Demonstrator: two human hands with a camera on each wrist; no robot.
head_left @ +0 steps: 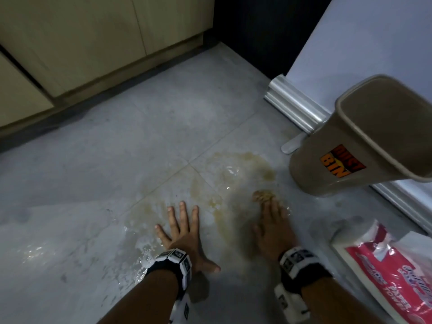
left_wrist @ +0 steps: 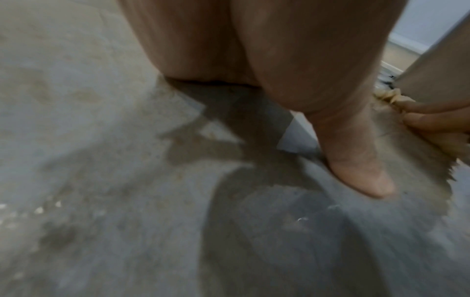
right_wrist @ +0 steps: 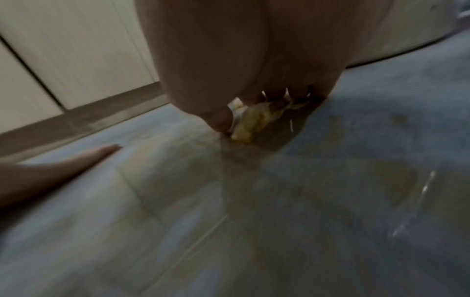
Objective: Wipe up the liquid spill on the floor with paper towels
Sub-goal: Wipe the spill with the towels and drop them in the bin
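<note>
The floor tiles (head_left: 117, 141) are pale grey and faintly mottled. The spill (head_left: 236, 174) is translucent yellowish-brown. The soaked paper towel wad (head_left: 263, 195) is tan-yellow. The dustbin (head_left: 350, 146) is taupe with an orange-and-black label. The paper towel pack (head_left: 383, 270) is red, pink and white. The cabinets (head_left: 93, 38) are light beige wood-grain.

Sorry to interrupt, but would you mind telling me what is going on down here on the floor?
A person is wiping up a yellowish spill on the grey tiled floor. The right hand presses a soaked paper towel wad onto it near the dust bin; the left hand lies flat on the floor. Much liquid remains.
</note>
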